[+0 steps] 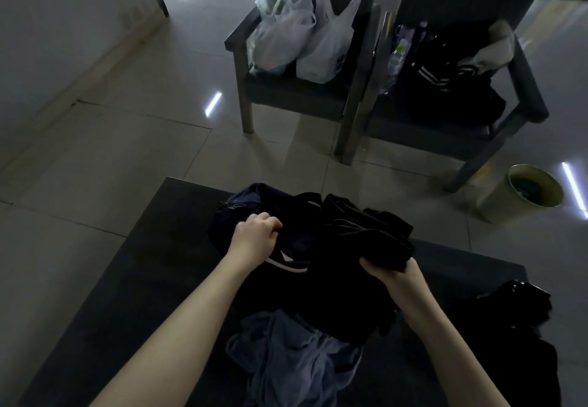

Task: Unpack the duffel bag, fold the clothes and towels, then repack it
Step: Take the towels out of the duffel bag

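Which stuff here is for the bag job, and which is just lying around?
For the job: duffel bag, gripped by the left hand; black garment, held by the right hand; blue-grey cloth and black pile on the table.
Just lying about: plastic bags and striped jacket on the chairs, water bottle, bin.

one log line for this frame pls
left hand: grips navy fabric duffel bag rim | right hand: holds folded black garment | crumpled blue-grey cloth: lying on dark table
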`<state>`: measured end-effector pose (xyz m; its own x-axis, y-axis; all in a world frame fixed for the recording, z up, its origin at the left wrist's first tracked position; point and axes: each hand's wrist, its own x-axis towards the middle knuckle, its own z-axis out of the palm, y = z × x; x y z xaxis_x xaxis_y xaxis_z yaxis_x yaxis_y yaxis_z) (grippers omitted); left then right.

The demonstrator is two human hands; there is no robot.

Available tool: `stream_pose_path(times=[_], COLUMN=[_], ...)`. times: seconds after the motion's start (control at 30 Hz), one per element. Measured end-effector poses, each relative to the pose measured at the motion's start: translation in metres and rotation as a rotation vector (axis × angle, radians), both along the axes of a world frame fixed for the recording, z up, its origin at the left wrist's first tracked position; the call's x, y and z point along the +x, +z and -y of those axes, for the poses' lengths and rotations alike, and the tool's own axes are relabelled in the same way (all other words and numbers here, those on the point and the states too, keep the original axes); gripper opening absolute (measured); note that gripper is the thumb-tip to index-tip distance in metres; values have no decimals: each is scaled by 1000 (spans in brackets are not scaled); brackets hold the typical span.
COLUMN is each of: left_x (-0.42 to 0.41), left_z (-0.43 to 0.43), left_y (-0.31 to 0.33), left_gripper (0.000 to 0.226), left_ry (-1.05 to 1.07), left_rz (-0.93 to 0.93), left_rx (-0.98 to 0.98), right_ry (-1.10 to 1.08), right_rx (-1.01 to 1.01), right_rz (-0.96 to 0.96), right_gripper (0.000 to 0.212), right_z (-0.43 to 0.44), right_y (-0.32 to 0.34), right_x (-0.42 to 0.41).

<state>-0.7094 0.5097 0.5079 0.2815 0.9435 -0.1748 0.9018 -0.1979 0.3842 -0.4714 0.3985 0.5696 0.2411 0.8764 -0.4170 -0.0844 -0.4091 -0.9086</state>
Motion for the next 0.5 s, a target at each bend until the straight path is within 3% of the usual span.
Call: stream_pose_path(times=[0.33, 0.5], left_x=[5, 9], left_z=[-80, -94], left_y=[-52, -82], left_gripper=[55, 40], left_ry=[-629, -740], left_rz=[-585, -697], left_rx=[-94, -98], right_ry=[-48, -102], right_rx=[-95, -181], right_rz=[73, 62], right_gripper=[24, 24], right_z=[-36, -40], right_y=[-38, -56], right_x=[-20, -25])
